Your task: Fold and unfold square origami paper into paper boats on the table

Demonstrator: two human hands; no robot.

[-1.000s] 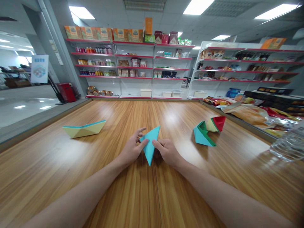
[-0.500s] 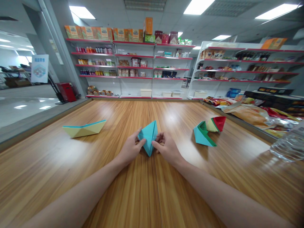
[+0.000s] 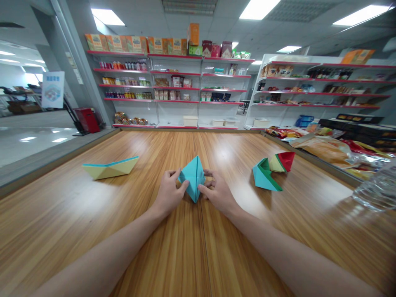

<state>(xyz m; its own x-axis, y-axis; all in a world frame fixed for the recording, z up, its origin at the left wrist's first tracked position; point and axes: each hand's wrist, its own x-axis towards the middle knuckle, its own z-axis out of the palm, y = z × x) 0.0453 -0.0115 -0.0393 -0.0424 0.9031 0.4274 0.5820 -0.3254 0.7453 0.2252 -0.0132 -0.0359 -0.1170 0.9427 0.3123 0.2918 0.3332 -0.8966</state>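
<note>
Blue folded paper is right at your 12 o'clock, one point aimed down at you. Your left hand has its left edge pinched, your right hand has the right, so both grips are closed on it. Further up the wood table: blue-and-green folded piece at 1, yellow paper boat around 11, red-and-yellow one just past the blue-and-green. Stocked shelves way back at 12.

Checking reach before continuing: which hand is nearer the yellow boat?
Left. The left hand is right of the yellow boat, holding the left side of the blue paper; the right hand is farther right, at the paper's other side.
</note>
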